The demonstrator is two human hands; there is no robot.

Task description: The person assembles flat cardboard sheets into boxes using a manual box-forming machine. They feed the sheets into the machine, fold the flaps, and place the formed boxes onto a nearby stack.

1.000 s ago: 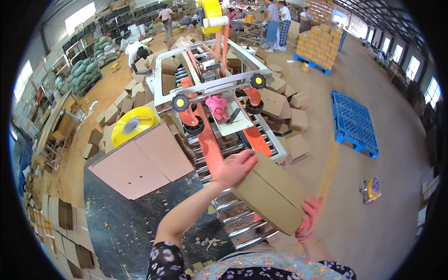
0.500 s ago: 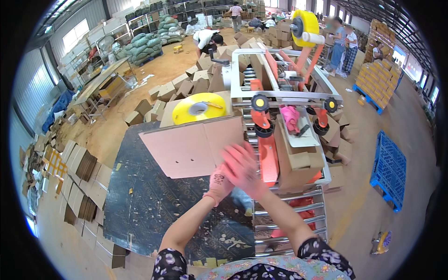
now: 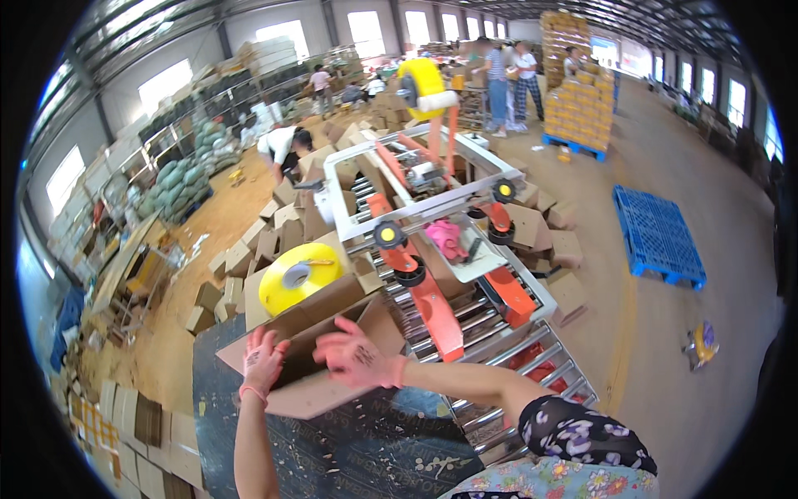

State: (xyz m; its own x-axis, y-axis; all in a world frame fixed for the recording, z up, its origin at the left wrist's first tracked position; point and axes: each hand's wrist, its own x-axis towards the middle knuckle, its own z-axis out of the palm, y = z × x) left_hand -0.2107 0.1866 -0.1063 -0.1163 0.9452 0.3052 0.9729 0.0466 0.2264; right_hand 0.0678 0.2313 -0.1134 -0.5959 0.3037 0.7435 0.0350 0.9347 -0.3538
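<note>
A brown cardboard box (image 3: 312, 401) stands partly unfolded on the black board table (image 3: 357, 445), with its dark inside showing between the walls. My left hand (image 3: 264, 362), in a pink glove, is at the box's left end with its fingers apart. Over the near wall and opening lies my right hand (image 3: 357, 356), also pink-gloved, fingers spread. Just behind the box, a large roll of yellow tape (image 3: 301, 279) rests on cardboard.
A carton-taping machine (image 3: 424, 191) with orange side guides stands over a roller conveyor (image 3: 507, 378) at the right. Cardboard boxes (image 3: 258, 241) are heaped behind it. A blue pallet (image 3: 661, 233) lies on the right floor. A person (image 3: 285, 150) bends over farther back.
The flat folded cardboard has been opened into a box shape. My hands, together before, have parted to its two sides. The carton at the machine's near end has left that spot. The view has turned right.
</note>
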